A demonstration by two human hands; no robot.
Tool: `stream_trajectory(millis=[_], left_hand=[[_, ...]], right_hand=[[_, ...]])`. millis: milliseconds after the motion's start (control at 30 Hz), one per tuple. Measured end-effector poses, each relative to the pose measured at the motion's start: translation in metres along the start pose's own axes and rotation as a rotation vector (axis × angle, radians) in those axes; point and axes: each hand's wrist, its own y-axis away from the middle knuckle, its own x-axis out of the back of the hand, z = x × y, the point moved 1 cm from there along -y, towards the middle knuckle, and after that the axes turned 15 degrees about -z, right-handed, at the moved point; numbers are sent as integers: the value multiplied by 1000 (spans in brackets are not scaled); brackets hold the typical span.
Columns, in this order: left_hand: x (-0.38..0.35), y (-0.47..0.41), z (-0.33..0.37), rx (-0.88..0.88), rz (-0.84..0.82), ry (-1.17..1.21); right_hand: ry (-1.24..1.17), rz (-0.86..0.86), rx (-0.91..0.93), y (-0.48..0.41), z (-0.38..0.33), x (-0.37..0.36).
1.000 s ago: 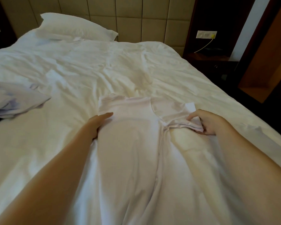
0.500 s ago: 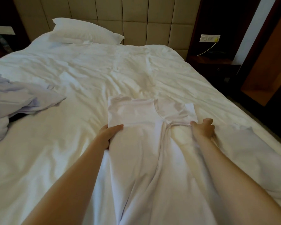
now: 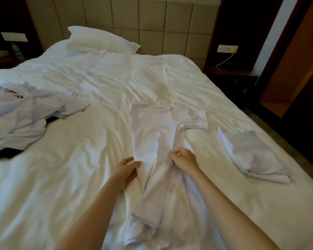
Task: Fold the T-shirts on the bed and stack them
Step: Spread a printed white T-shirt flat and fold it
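Bedroom: bed (image 3: 116,83), pillow (image 3: 101,41), padded headboard (image 3: 152,26)

I see both bare forearms reaching forward, close together. My left hand (image 3: 126,169) lies flat, fingers extended rightward. My right hand (image 3: 183,158) is curled, fingertips pinched, knuckles up.

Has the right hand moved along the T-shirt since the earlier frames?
Yes. The right hand has come back toward the person, from the sleeve beside the collar down to mid-body of the T-shirt, pinching fabric there.
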Motion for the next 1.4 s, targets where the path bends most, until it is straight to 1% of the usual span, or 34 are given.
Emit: stream_trajectory(millis=[67, 167, 233, 300, 367, 433, 467, 533, 600, 700, 767, 867, 900, 933, 1000, 1067, 1100, 1133, 1200, 1233, 1300, 1367, 1400], left_hand=[[-3, 19, -12, -1, 46, -39], [-7, 49, -32, -41, 157, -169], [-12, 70, -38, -90, 212, -358], [-21, 91, -37, -112, 199, -626], [-31, 105, -40, -123, 114, -807], [-38, 115, -43, -136, 59, -928], [-40, 118, -45, -142, 50, -965], [-43, 126, -45, -156, 30, -1011], [-47, 133, -45, -154, -5, -1014], [-53, 142, -47, -134, -78, -1049], [-54, 147, -50, -114, -124, -1080], [-50, 153, -59, -85, -193, -957], [-49, 156, -62, -79, -207, -958], [-49, 159, -67, -80, -204, -993], [-51, 163, -78, -140, -124, -1024], [-58, 165, -84, -240, 3, -982], [-63, 167, -86, -287, 61, -1018], [-67, 168, -88, -323, 104, -1109], [-72, 168, -98, -371, 125, -1289], [-72, 167, -102, -388, 118, -1328], [-70, 168, -105, -476, 90, -1304], [-65, 170, -108, -695, 62, -1307], [-63, 172, -109, -812, 94, -1320]], right_hand=[[15, -97, -101, 13, 5, -15], [116, -91, -166, 30, 9, -28], [97, -88, -166, 40, 10, -31], [-41, -81, -165, 48, 13, -30], [-251, -22, -116, 56, 19, -23], [-465, 99, -45, 65, 30, -12], [-573, 147, -40, 70, 37, -7], [-692, 227, -100, 79, 55, 3], [-653, 291, -160, 84, 68, 9], [-475, 314, -162, 94, 68, 14], [-378, 243, -180, 100, 66, 14], [-223, 14, -287, 110, 70, 13], [-202, -37, -324, 112, 73, 13], [-203, -45, -337, 114, 76, 14], [-245, 47, -301, 120, 80, 20], [-313, 165, -265, 126, 85, 27], [-316, 202, -260, 129, 89, 29], [-289, 219, -260, 132, 93, 30], [-247, 233, -258, 137, 100, 29], [-237, 234, -262, 139, 102, 29], [-214, 241, -257, 141, 106, 30], [-191, 246, -261, 143, 108, 32], [-185, 248, -261, 144, 109, 33]])
